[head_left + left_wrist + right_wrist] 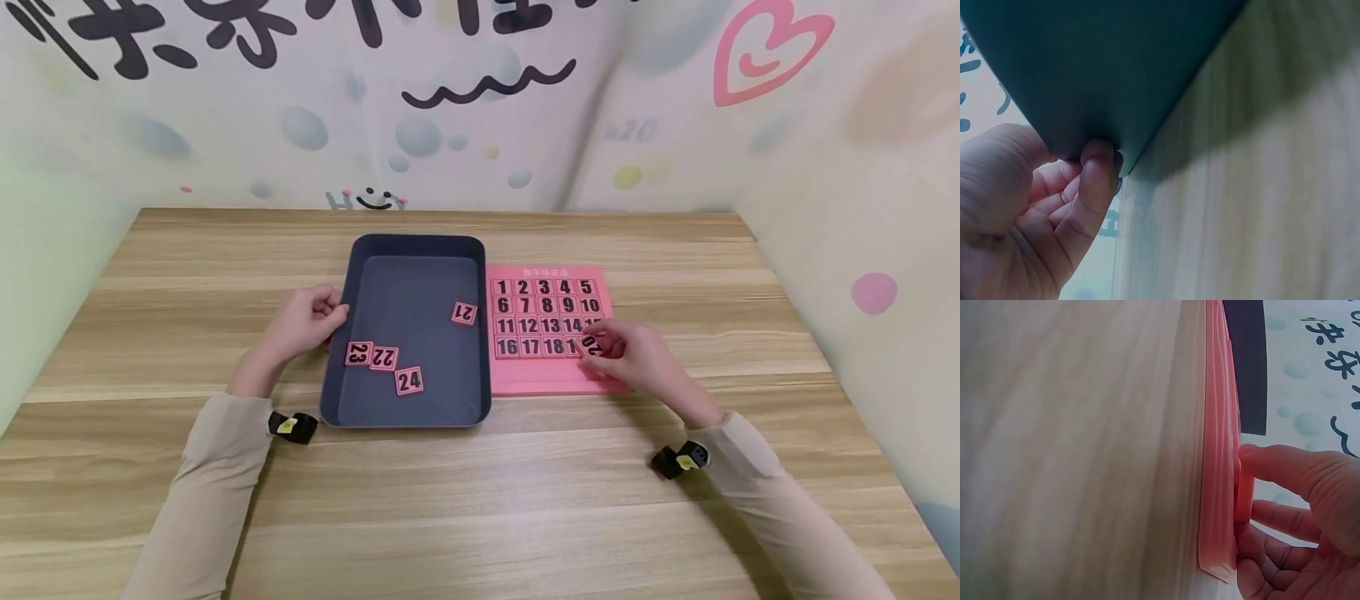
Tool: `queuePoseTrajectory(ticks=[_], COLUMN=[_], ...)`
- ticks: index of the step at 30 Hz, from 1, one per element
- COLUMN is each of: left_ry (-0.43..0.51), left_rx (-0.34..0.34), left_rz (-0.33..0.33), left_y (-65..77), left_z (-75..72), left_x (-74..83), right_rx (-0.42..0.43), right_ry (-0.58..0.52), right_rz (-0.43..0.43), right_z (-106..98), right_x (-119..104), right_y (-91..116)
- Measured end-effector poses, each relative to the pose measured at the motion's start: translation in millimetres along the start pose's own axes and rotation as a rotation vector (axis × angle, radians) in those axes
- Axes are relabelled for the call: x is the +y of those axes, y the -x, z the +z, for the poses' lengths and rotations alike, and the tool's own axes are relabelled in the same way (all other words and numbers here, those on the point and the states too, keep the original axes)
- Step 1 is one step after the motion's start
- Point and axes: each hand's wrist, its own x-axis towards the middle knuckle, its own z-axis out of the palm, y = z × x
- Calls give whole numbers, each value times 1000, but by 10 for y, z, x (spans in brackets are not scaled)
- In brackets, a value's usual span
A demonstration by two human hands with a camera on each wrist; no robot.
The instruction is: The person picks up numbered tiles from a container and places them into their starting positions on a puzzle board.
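Observation:
My left hand [303, 321] pinches the left side of a dark blue-grey tray [423, 292]; in the left wrist view the thumb and fingers [1092, 181] are at its edge. Between the thumb and fingers of my right hand [641, 358] is a pink number tile 20 [591, 345], tilted over the lower right of a pink puzzle board [540, 379]. Rows of tiles from 1 upward fill the board; 15 and 19 are partly covered. From the right wrist, the tile [1245, 494] appears edge-on close to the board's surface.
Loose in the tray lie tile 21 [464, 313] near the right wall, tiles 23 [358, 353] and 22 [384, 358] side by side, and tile 24 [409, 381]. The tray stands against the board's left edge on a wooden table [480, 517]. A printed wall [465, 167] rises behind.

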Motion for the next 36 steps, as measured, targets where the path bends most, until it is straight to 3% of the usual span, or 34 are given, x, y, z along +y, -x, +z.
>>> queuePoseTrajectory(ticks=[14,18,21,28,36], left_ry=[14,14,11,15,8], left_rx=[-1,-2,-4,-3,-7], left_rz=[12,9,10,5,-4], left_y=[3,5,5,6,3], left_z=[-3,-5,-5,-1,-2], left_x=[-14,-13,-11,-3,6], right_rx=[3,11,16,-59,-137], right_ry=[19,15,6,21,29], right_rz=[77,64,0,-265,-323], right_z=[41,29,-27,-177,-156], right_x=[-88,-102,-80,29,75], right_y=[-83,-85,-85,-108,-161])
